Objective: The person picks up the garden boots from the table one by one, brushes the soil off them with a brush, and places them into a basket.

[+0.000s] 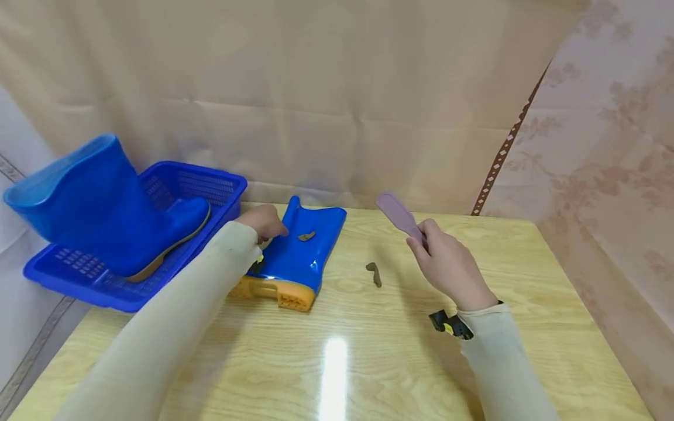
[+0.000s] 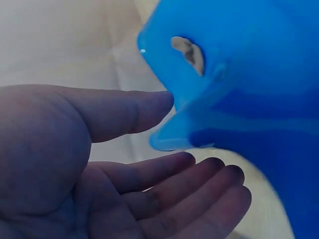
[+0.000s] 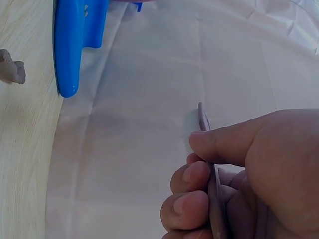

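Observation:
A blue rubber boot [image 1: 302, 251] with an orange sole lies on its side on the table. On its shaft sits a small brown clay-like piece [image 1: 306, 236], which also shows in the left wrist view. My left hand [image 1: 263, 222] is at the boot's left edge; in the left wrist view its thumb and fairly straight fingers stand apart on either side of the boot's rim [image 2: 169, 142], the thumb tip at the edge. Above the table, my right hand [image 1: 450, 266] grips a flat mauve spatula-like scraper [image 1: 397, 213] by its handle, blade pointing up and left.
Another brown piece [image 1: 374, 273] lies on the wooden table [image 1: 400, 362] between the boot and my right hand. To the left, a blue plastic basket [image 1: 231, 187] holds a second blue boot [image 1: 113, 204]. A beige cloth [image 1: 316, 105] hangs behind the table.

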Tool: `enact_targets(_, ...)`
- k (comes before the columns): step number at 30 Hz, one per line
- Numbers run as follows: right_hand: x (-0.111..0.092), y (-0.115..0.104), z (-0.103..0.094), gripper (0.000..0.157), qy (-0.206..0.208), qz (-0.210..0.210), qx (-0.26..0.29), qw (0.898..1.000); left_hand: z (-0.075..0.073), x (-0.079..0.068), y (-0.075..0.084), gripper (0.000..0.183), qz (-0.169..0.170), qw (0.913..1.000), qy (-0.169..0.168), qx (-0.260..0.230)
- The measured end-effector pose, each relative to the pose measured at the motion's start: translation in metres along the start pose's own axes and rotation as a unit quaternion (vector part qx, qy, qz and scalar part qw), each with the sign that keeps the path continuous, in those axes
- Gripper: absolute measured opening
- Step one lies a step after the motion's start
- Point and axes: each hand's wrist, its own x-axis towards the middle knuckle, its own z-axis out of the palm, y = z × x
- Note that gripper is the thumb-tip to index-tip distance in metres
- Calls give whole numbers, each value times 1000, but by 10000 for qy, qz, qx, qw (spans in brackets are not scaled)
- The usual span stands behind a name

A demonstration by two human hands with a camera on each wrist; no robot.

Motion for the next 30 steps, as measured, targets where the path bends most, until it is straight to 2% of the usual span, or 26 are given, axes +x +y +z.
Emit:
enact_targets(3, 1, -1, 1, 24, 18, -13, -5, 10000, 2, 5, -6, 25, -243, 9995, -22, -193)
enact_targets(8, 0, -3, 4, 23, -19, -16, -17, 10000, 8, 11, -11, 57, -594, 9965, -198, -553)
enact_targets(13, -1, -4, 3, 20, -21, -28, -69, 10000, 12, 23, -14, 66, -540, 9945, -380, -808)
enact_targets(18, -1, -3, 2, 20, 10, -25, -98, 9999, 14, 33, -15, 67, -547, 9926, -355, -1021)
enact_targets(24, -2, -1, 2, 20, 52, 28, -136, 9999, 13, 35, -13, 81, -620, 9850, -582, -1501)
enact_targets(30, -2, 0, -1, 21, 151, 84, -148, 9997, 9, 35, -11, 86, -453, 9775, -953, -1826)
